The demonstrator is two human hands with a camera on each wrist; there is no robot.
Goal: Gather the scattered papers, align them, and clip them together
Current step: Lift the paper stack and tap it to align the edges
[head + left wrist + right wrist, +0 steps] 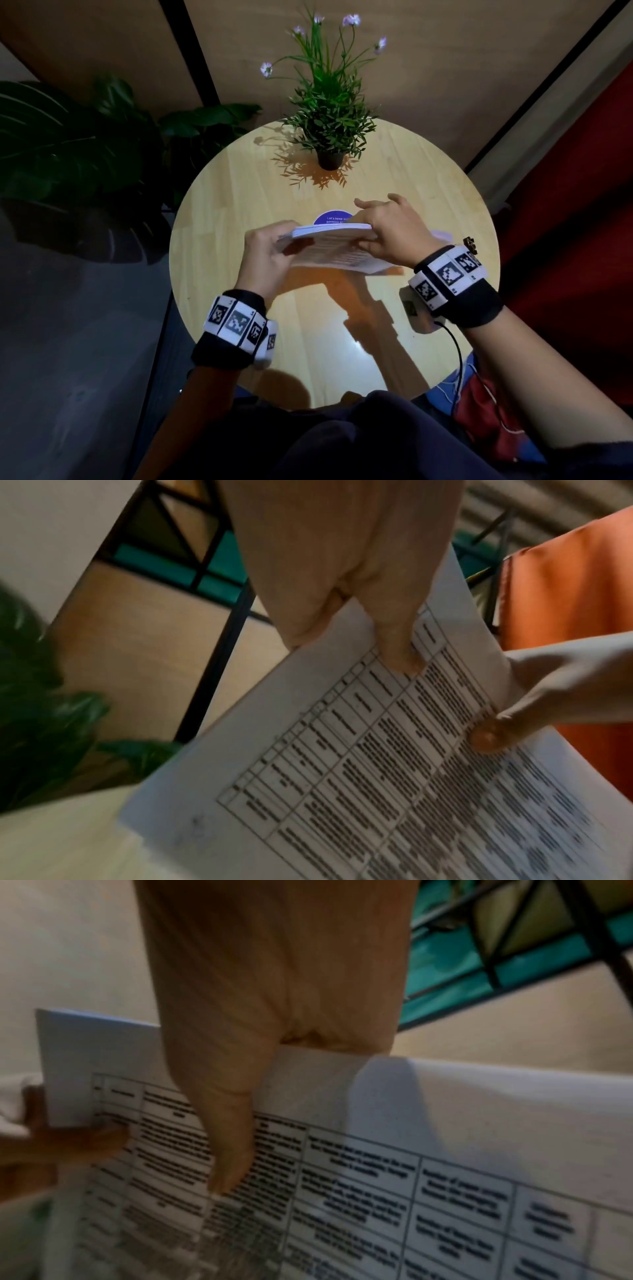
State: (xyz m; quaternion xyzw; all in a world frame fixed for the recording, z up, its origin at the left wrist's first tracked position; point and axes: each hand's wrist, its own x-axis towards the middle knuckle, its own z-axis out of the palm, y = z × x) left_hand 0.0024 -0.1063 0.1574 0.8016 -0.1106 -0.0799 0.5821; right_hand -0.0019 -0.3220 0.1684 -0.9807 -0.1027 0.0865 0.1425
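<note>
A stack of white printed papers (334,248) is held tilted above the round wooden table (233,212), its far edge raised. My left hand (282,241) grips the stack's left end, with the thumb on the printed table of the top sheet (377,777). My right hand (371,236) grips the right end, thumb pressed on the printed face (445,1150) and the other fingers behind the stack. The sheet edges look roughly flush along the far side. I cannot make out a clip for certain.
A small potted plant (329,137) with pale flowers stands at the table's far edge. A purple round sticker (332,218) shows behind the stack. A small dark object (470,244) lies beside my right wristband. Large leafy plants (68,137) stand left, a red curtain (565,222) right.
</note>
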